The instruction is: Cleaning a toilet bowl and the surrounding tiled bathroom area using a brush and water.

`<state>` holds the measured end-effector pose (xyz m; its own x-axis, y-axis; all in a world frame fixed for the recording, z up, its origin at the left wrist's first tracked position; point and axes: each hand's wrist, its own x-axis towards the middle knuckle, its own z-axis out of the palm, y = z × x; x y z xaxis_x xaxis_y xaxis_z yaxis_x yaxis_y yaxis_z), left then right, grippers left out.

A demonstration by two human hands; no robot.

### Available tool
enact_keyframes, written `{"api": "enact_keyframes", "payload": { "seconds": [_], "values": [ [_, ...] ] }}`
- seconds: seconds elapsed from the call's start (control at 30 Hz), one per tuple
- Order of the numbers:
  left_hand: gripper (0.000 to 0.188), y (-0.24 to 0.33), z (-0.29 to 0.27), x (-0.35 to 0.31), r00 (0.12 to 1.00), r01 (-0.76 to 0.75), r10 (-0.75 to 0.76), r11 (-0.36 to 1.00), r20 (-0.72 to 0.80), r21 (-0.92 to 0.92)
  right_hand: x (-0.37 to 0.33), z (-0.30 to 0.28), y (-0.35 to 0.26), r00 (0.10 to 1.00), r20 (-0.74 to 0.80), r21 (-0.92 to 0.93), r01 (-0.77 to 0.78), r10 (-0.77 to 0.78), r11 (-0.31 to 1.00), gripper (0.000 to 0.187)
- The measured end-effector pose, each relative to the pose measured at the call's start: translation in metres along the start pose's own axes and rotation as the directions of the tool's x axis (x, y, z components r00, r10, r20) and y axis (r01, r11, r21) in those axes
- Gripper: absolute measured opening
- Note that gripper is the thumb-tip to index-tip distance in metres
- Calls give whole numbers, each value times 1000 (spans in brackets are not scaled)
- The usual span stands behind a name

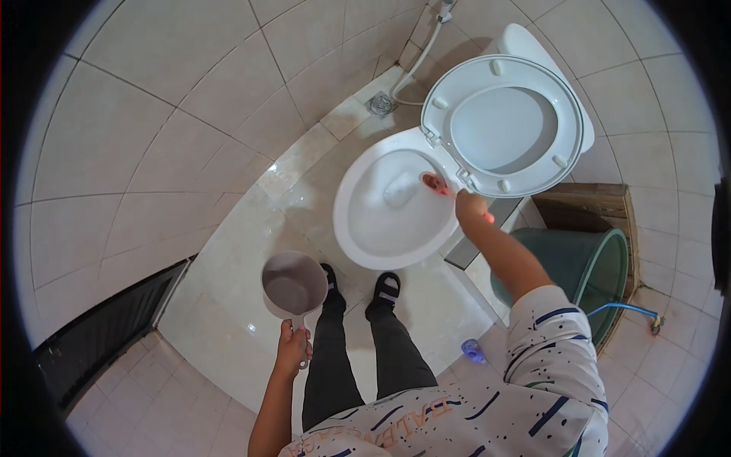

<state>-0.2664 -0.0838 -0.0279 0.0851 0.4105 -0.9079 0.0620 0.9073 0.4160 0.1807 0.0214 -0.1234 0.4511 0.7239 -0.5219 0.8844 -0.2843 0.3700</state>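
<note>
On my feed, L hand (292, 346) is clamped on dipper (295, 278) by its handle, nr legs (329, 365). Next, bowl (369, 221) w/ brush (434, 183) at its inner R side; R hand (470, 207), well apart from L, grips brush. Bucket (562, 247) far R.

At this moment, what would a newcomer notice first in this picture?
First, the white toilet bowl near the centre, with its raised seat at upper right. Then the right hand, holding a red brush over the bowl's right side, and the left hand, gripping a greyish dipper at lower left.
</note>
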Motion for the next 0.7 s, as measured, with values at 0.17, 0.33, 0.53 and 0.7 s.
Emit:
{"api": "enact_keyframes", "payload": {
  "seconds": [0.17, 0.33, 0.53, 0.7],
  "values": [
    [16, -7, -2, 0, 999, 29, -29, 1000, -27, -7, -80, 57, -31, 949, 283, 311, 42, -135, 950, 22],
    [18, -5, 4, 3, 1000, 18, -18, 999, -10, -42, -95, 74, -39, 939, 201, 359, 195, -279, 913, 25],
    [17, 6, 5, 0, 999, -38, 38, 999, 4, 0, -39, 64, 12, 991, 89, 275, 69, -97, 959, 24],
    [17, 10, 11, 3, 999, 0, 2, 999, -46, 52, -115, 83, -84, 924, 220, 461, 183, -312, 868, 32]
  ]
}}
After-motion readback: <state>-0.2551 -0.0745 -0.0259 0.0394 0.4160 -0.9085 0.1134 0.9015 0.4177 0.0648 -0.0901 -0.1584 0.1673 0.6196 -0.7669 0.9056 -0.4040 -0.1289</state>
